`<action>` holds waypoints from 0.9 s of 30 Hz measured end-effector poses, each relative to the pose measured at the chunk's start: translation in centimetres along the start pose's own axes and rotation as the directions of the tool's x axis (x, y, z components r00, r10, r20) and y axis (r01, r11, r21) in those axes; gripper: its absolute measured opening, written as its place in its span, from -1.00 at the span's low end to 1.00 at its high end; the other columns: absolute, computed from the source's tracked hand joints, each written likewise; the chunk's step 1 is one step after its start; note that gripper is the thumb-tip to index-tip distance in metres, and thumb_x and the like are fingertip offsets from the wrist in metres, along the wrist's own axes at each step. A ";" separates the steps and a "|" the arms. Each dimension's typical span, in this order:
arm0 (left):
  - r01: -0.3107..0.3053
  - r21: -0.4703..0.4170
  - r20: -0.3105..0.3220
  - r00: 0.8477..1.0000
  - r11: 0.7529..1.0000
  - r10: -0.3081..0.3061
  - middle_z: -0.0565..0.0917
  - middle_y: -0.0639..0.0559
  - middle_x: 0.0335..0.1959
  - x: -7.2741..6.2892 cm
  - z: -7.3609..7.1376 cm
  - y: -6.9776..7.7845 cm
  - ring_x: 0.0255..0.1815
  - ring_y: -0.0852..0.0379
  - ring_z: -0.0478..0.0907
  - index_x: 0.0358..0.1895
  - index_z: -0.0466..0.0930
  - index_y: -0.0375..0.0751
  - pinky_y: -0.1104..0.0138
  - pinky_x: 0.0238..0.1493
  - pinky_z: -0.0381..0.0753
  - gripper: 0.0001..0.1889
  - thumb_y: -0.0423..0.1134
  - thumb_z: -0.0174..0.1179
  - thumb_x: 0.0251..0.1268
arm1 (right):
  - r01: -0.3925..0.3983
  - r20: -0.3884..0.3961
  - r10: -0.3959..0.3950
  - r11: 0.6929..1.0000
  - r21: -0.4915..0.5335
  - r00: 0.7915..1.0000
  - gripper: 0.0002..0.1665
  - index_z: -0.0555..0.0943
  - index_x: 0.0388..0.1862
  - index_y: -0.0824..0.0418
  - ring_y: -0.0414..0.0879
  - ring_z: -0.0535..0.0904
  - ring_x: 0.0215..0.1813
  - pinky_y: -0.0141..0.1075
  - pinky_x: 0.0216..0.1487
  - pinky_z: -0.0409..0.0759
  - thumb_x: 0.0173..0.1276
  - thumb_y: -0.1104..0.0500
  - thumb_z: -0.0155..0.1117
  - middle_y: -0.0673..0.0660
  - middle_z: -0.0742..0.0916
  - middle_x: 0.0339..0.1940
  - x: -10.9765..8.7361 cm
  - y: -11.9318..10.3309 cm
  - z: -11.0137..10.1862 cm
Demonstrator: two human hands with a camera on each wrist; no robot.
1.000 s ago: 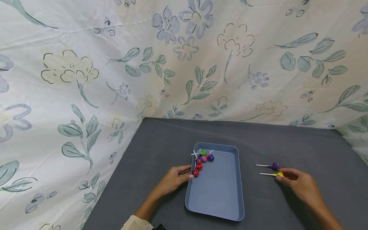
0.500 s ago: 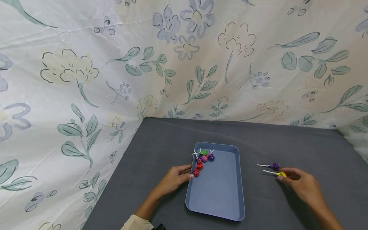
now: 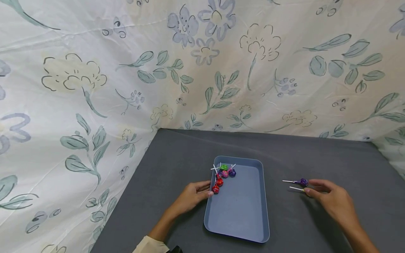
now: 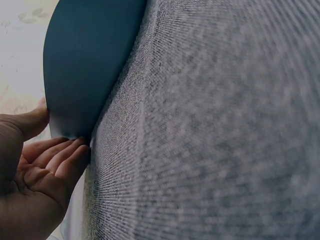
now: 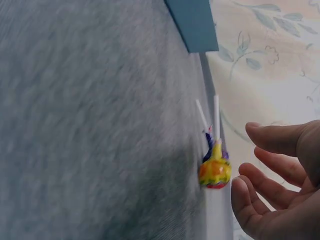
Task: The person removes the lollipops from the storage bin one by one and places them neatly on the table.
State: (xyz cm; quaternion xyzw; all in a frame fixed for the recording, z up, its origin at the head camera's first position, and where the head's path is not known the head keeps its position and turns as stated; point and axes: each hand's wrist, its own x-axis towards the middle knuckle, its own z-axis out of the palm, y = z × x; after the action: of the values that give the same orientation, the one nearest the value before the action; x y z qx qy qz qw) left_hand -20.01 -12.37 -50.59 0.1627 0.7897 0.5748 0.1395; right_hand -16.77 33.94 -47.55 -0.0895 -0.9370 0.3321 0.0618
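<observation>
My left hand (image 3: 190, 198) grips the left rim of a blue-grey tray (image 3: 242, 214), thumb over the edge and fingers against its outer side. Several wrapped lollipops (image 3: 219, 182), red, pink, green and purple, lie along the tray's left and far side. Right of the tray, a yellow lollipop (image 5: 215, 172) and a purple lollipop (image 3: 303, 182) rest on the cloth, sticks toward the tray. My right hand (image 3: 335, 202) hovers over the yellow one and hides its head in the head view. In the right wrist view, thumb and fingers are spread apart, beside the candy with a gap.
A dark grey cloth (image 3: 177, 154) covers the table. Floral fabric (image 3: 221, 70) hangs behind and along the left side. Bare cloth lies between the tray and the two loose lollipops.
The yellow lollipop shifted slightly right, away from the tray, then stayed put. My right hand has since parted from it and moved slightly up over its head. The left hand and tray look unchanged.
</observation>
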 end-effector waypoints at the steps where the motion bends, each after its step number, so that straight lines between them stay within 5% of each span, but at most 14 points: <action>1: 0.002 -0.001 0.000 1.000 1.000 -0.002 0.58 -0.40 0.39 0.0 0.0 0.0 0.37 -0.21 0.62 0.42 0.49 -0.54 0.26 0.26 0.67 -0.45 -0.26 0.32 0.54 | -0.006 -0.001 0.006 1.000 0.003 1.000 -0.36 0.69 0.25 0.29 0.44 0.63 0.14 0.01 -0.17 0.51 0.45 -0.15 0.48 0.39 0.81 0.03 0.0 -0.3 0.0; 4: 0.007 0.003 0.000 1.000 1.000 -0.007 0.58 -0.39 0.39 0.0 0.0 0.2 0.37 -0.20 0.61 0.42 0.49 -0.54 0.25 0.27 0.66 -0.45 -0.25 0.32 0.54 | -0.010 -0.013 0.010 1.000 0.013 1.000 -0.38 0.70 0.24 0.28 0.36 0.67 0.09 -0.12 -0.21 0.51 0.43 -0.15 0.50 0.36 0.82 0.02 -0.1 -1.1 0.0; 8: 0.006 0.018 -0.001 1.000 1.000 -0.006 0.59 -0.38 0.39 0.0 0.0 0.2 0.37 -0.20 0.61 0.41 0.50 -0.53 0.23 0.27 0.66 -0.46 -0.24 0.32 0.54 | 0.013 -0.025 -0.012 0.999 0.035 1.000 -0.38 0.73 0.21 0.23 -0.15 0.72 -0.14 -0.40 -0.33 0.46 0.38 -0.16 0.55 0.25 0.86 -0.05 -0.3 -1.9 0.0; 12: 0.003 0.024 -0.002 1.000 1.000 -0.002 0.58 -0.39 0.39 0.0 0.0 0.2 0.37 -0.20 0.62 0.41 0.50 -0.53 0.23 0.27 0.67 -0.46 -0.24 0.32 0.54 | 0.026 -0.014 -0.025 0.996 0.089 1.000 -0.36 0.73 0.23 0.21 -0.51 0.63 -0.32 -0.47 -0.37 0.49 0.35 -0.16 0.58 0.18 0.87 -0.08 -0.5 -2.6 0.0; 27: -0.009 0.021 -0.002 1.000 1.000 0.009 0.59 -0.38 0.39 0.0 0.2 0.1 0.38 -0.20 0.60 0.41 0.51 -0.51 0.24 0.28 0.66 -0.46 -0.23 0.32 0.54 | 0.066 0.023 -0.070 0.984 0.165 0.997 -0.27 0.69 0.31 0.17 -0.66 0.54 -0.21 -0.45 -0.27 0.60 0.37 -0.27 0.51 0.24 0.82 0.11 -0.3 -5.9 1.0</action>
State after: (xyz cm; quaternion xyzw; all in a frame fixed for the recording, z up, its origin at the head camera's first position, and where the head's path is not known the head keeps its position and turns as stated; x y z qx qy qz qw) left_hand -19.96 -12.18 -50.54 0.1672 0.7952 0.5672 0.1343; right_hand -17.43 28.81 -44.57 -0.0473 -0.9096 0.4072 0.0668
